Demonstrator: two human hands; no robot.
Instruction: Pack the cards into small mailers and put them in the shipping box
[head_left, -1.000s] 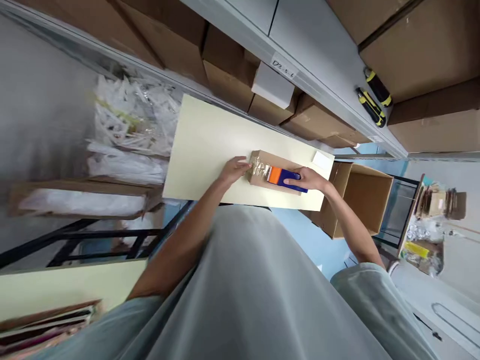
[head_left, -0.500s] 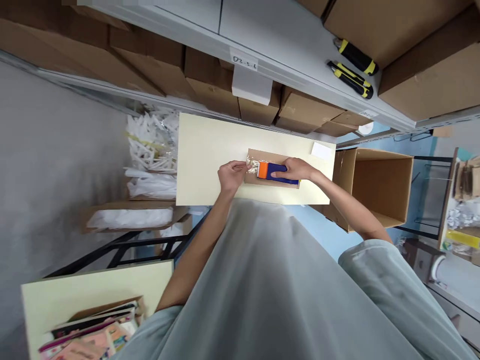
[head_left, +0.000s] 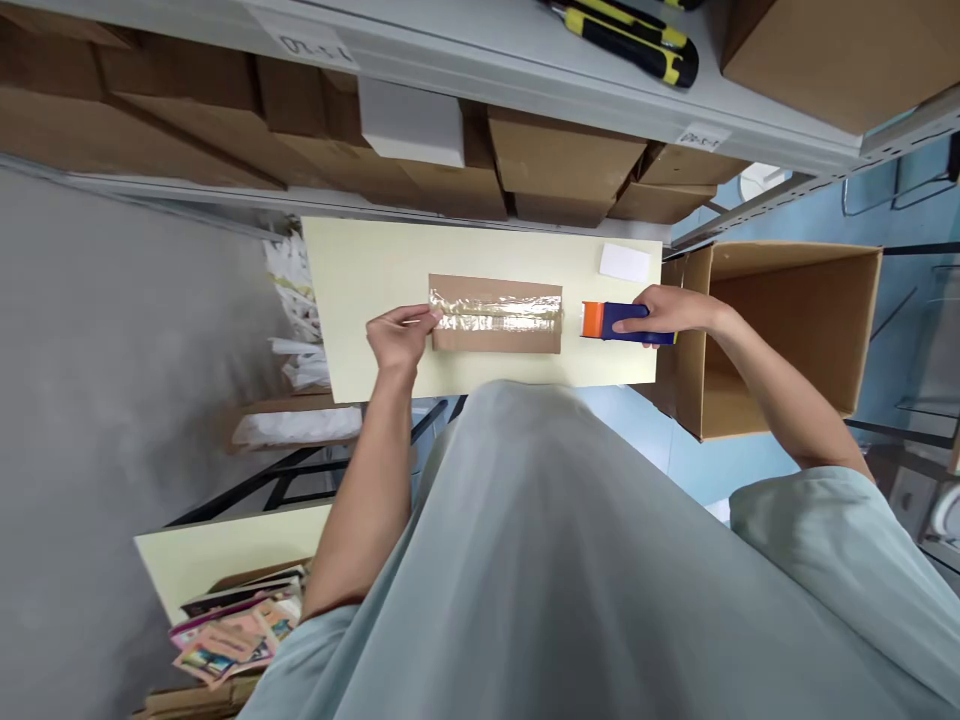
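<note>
A flat brown cardboard box (head_left: 495, 343) lies on the pale yellow tabletop, with a shiny strip of clear packing tape (head_left: 499, 312) running lengthwise along its top. At its left end, the fingers of my left hand (head_left: 397, 338) are pinched together on the box edge, by the tape's end. My right hand (head_left: 675, 308) is wrapped around a blue and orange tape dispenser (head_left: 609, 318), just beyond the box's right end. Whether tape still spans the gap between dispenser and box is too fine to tell.
A white paper slip (head_left: 625, 262) lies at the tabletop's back right. Beyond its right edge stands a large open carton (head_left: 780, 340). A grey shelf (head_left: 480, 75) with brown boxes and utility knives (head_left: 630, 40) crosses the back. White packing material (head_left: 292, 290) sits at left.
My right hand has moved the dispenser rightward, from over the box to past its right end. Tape now covers the box's length. My left hand stays at the left end; the view has shifted.
</note>
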